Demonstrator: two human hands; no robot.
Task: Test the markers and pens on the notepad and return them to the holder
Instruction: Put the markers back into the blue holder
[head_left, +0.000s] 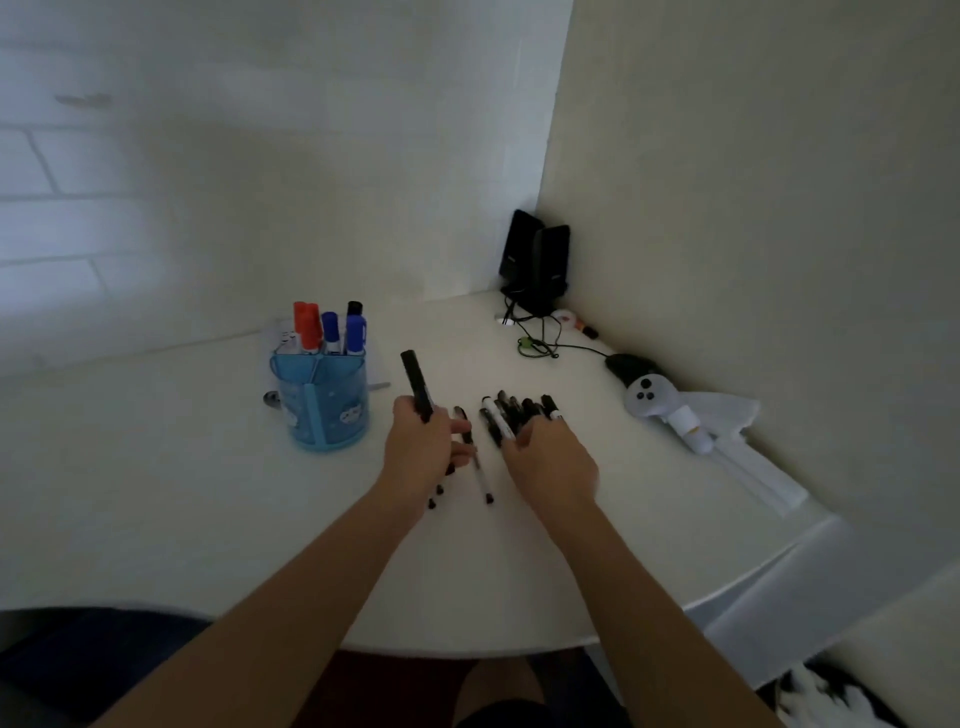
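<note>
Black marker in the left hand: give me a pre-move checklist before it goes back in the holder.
1. Grip: left hand closed around black marker, upright: ok.
2. Cap on: cannot tell.
3. Tested on notepad: cannot tell; paper behind the holder is mostly hidden.
4. Blue holder upright, left of the hand: ok.
5. Room inside: red and blue markers fill the back; front unclear: cannot tell.
6. Right hand rests on the black marker pile, clear of the path: ok.
</note>
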